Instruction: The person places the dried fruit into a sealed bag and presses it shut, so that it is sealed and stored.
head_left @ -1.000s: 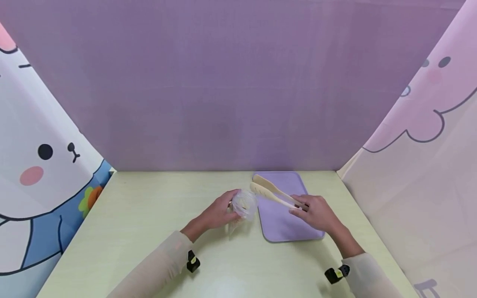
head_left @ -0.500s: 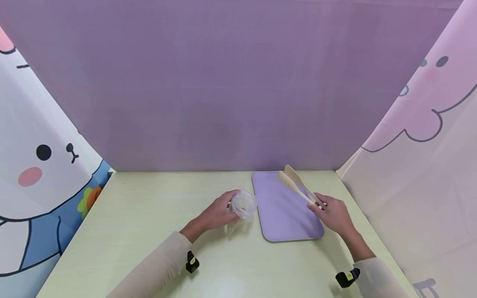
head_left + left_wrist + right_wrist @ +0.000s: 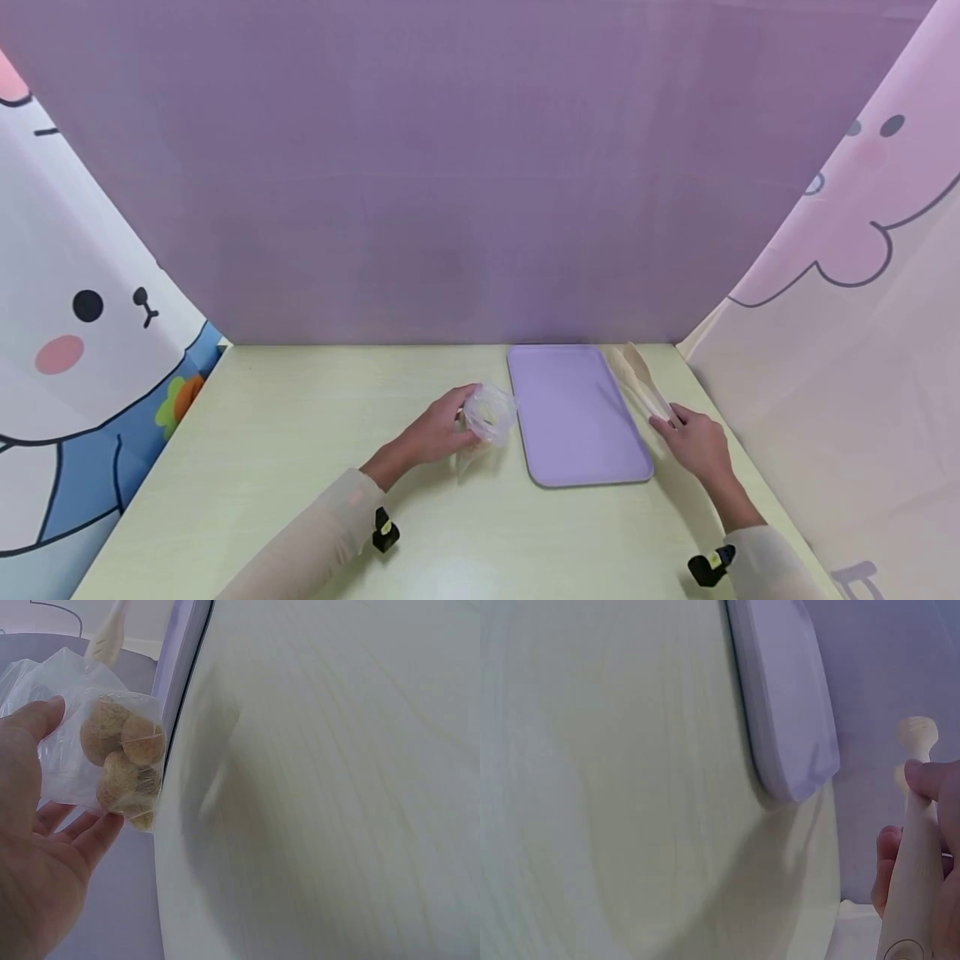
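Note:
My left hand [image 3: 442,425] grips a clear plastic bag [image 3: 489,414] above the table, just left of the purple tray. Several brown, round, rough-skinned pieces [image 3: 124,746] sit in the bottom of the bag in the left wrist view; their exact kind is unclear. Thumb and fingers lie on opposite sides of the bag. Over the table to the right of the tray, my right hand [image 3: 699,443] holds a pair of pale tongs [image 3: 643,385] by the handle end. Their heads point away from me, a little apart, with nothing between them.
The purple tray [image 3: 581,425] lies flat on the light wooden table [image 3: 315,400], bare inside, reaching the back edge. A purple cloth wall [image 3: 450,175] rises behind. Patterned cloths [image 3: 847,333] hang on both sides.
My right hand has carried the tongs rightward, from beside the bag across the tray to beyond its right edge. The left hand and bag have stayed nearly still.

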The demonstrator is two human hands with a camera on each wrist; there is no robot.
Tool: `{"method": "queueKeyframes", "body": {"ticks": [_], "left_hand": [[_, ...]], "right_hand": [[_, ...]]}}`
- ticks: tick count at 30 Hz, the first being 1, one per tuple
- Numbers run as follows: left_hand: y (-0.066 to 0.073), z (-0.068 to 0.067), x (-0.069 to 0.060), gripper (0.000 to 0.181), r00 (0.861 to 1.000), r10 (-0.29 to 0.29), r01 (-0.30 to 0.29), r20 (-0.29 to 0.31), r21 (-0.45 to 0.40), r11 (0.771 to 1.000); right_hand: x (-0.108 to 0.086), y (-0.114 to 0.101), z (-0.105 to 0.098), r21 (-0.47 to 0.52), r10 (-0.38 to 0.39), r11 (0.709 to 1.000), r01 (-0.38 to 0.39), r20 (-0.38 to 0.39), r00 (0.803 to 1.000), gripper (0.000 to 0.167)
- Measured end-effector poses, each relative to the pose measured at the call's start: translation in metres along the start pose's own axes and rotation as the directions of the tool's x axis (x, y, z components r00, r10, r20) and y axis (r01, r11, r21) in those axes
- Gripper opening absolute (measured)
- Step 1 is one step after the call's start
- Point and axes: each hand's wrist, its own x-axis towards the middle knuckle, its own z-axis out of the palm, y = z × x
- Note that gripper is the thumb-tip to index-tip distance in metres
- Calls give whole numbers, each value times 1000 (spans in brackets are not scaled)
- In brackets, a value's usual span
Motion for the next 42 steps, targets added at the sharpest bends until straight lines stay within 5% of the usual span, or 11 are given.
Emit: {"method": "queueKeyframes", "body": {"ticks": [6, 14, 21, 42], "left_hand": [[-1, 0, -1, 78, 1000, -13, 13, -2, 4, 1000], [0, -2, -1, 79, 1000, -26, 26, -6, 15, 1000], [-1, -1, -3, 78, 1000, 2, -2, -15, -3, 1000], [-1, -2, -5, 78, 1000, -1, 2, -20, 12, 1000]], "right_hand": [[1, 14, 1, -30, 37, 999, -36, 15, 999, 68], [-2, 27, 3, -65, 83, 995, -81, 29, 996, 46], [-5, 35, 6, -93, 156, 984, -148, 79, 985, 59], [-13, 29, 12, -129, 226, 969, -208, 139, 964, 38]]}}
